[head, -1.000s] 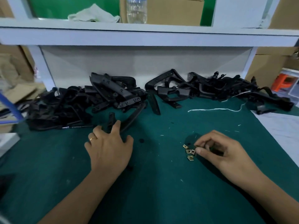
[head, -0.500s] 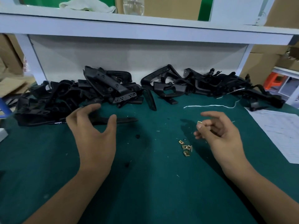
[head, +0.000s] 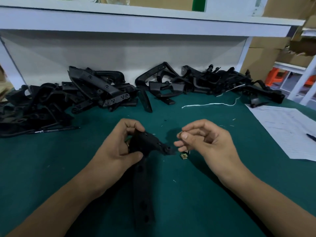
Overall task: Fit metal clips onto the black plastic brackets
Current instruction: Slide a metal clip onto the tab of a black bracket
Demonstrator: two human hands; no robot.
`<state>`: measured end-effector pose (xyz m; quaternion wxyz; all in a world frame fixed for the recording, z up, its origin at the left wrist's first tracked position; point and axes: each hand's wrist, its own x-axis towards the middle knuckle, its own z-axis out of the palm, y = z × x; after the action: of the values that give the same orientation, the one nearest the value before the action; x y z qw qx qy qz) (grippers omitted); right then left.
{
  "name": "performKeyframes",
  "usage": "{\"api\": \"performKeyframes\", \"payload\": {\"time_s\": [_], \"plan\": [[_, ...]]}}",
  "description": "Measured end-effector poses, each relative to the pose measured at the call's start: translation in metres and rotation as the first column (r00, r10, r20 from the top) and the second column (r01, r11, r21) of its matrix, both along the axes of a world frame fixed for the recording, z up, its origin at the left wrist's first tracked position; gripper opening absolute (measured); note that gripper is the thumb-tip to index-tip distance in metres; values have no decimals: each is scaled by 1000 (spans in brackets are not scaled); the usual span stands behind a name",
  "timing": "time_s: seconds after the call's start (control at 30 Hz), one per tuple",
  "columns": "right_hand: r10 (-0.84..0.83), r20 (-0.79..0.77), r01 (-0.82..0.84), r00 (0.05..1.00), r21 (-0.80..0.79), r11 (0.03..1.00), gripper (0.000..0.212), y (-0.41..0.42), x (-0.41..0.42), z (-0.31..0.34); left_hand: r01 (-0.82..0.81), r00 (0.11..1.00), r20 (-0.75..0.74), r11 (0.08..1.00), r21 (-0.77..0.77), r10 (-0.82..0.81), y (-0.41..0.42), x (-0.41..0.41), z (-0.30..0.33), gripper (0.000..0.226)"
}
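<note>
My left hand (head: 118, 147) grips a long black plastic bracket (head: 145, 177) by its bent upper part, above the green mat. The bracket's long arm points down toward me and its short holed end points right. My right hand (head: 206, 142) pinches one small brass-coloured metal clip (head: 180, 134) between thumb and forefinger, a short way right of the bracket's end. A few loose clips (head: 184, 155) lie on the mat just under my right hand, partly hidden by it.
Two heaps of black brackets lie along the back wall, one heap at the left (head: 68, 98) and another at the right (head: 205, 81). A white string (head: 210, 104) lies before the right pile. A printed paper sheet (head: 283, 130) with a pen (head: 311, 136) lies at the right edge. A white shelf (head: 153, 19) overhangs the back.
My left hand took a bracket from the left pile and brought it to the middle. My right hand lifted one clip off the mat and moved toward the bracket.
</note>
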<state>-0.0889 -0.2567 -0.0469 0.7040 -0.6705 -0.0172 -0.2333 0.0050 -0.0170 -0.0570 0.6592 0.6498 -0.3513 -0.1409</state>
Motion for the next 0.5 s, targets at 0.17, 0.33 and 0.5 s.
{"api": "performKeyframes", "payload": {"time_s": [0.17,0.33,0.5], "plan": [[141,-45,-141,989,21,990,16,12,-2,2,-180,967,227,943,281,117,-12,-10,0,109],[179,-48,-177,983,39,983,14,20,-3,2,-376,882,435,829,414,183,-21,-18,-1,121],[208,-117,-198,971,94,976,14,19,-4,3,-669,668,684,640,378,294,-32,-30,2,99]]}}
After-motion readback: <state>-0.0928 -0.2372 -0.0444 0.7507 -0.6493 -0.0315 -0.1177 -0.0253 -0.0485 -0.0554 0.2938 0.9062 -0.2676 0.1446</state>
